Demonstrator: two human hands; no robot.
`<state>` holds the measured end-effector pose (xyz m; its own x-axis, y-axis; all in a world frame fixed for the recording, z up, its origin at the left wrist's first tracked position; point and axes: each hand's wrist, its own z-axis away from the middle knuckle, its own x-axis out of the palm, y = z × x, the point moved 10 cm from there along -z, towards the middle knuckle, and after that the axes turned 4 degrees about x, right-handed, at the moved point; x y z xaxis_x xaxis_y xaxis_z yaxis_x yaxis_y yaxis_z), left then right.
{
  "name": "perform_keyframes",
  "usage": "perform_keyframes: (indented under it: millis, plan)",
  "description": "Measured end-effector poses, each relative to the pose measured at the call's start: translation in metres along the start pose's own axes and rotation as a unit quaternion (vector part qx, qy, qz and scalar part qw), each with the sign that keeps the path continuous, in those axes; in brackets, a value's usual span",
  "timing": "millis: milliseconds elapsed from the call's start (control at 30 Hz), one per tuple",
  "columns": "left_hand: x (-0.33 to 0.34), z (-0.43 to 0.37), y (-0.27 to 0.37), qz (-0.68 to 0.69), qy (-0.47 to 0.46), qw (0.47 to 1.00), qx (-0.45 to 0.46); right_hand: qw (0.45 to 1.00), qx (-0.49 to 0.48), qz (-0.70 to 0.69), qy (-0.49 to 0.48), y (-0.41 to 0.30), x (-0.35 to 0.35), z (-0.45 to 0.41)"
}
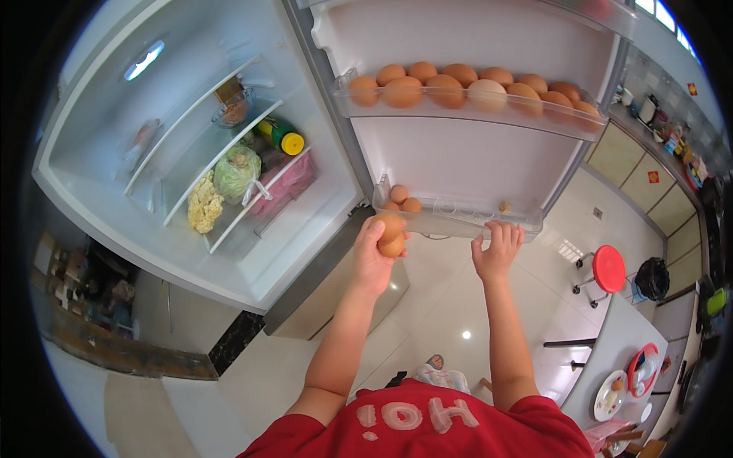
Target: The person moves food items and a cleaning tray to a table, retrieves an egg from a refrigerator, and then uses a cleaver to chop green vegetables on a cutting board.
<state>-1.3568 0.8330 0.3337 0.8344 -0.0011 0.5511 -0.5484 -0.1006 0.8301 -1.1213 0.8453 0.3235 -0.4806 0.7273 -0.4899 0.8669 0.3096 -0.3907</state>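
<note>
Two brown eggs [391, 235] are held in my left hand [372, 255], just in front of the lower door bin. My right hand [499, 252] touches or hovers at the front edge of the same clear lower door bin [458, 223], fingers bent and apart, with no object seen in it. At the bin's left end lie several brown eggs [399, 194]; a small pale brown lump [504, 207] sits near its right end. Above, two rows of eggs [444, 91] fill the upper door bin [469, 117].
Left of the open door, the fridge shelves hold a cauliflower [205, 201], a bagged cabbage [237, 173], a yellow-capped green bottle [282, 137] and a pink bag [286, 180]. A red stool [609, 268] and a table [621, 338] with a plate [610, 395] stand at right.
</note>
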Motion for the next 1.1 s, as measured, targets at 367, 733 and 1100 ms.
perform_keyframes:
  millis: [367, 733, 1100]
  plan:
    - [-0.042, 0.103, 0.044, -0.007, 0.030, 0.999, 0.009, 0.997, -0.003, 0.065, -0.034, -0.066, -0.040, 0.049]
    - [-0.110, 0.214, 0.065, 0.017, 0.082, 0.996, 0.000, 0.991, -0.021, -0.101, -0.085, -0.188, -0.106, 0.126]
    - [-0.107, 0.241, 0.084, 0.028, 0.078, 0.997, 0.011, 0.953, -0.125, -0.275, 0.013, -0.257, -0.183, 0.153]
